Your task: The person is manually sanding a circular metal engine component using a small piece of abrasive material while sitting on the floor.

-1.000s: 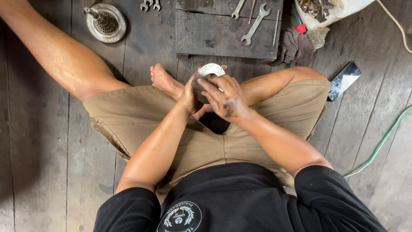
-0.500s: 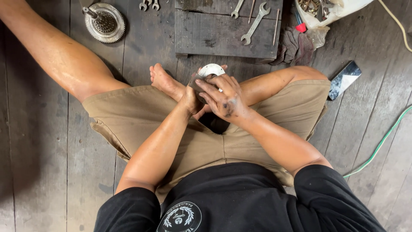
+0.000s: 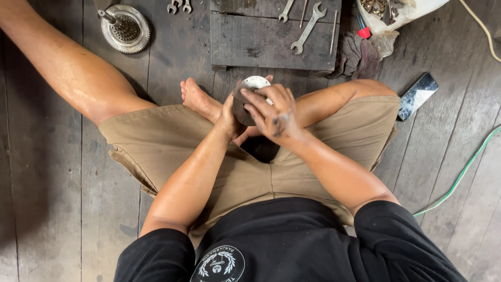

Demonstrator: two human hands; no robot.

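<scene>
Gripping round metal part (image 3: 249,99), both-handed.

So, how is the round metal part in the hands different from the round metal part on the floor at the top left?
The held round part is mostly hidden in the grip of the left hand and right hand; the floor disc lies flat and untouched. The held part shows a plain pale rim; the floor disc is ribbed, with a post standing up from it. Both are round and metal.
</scene>
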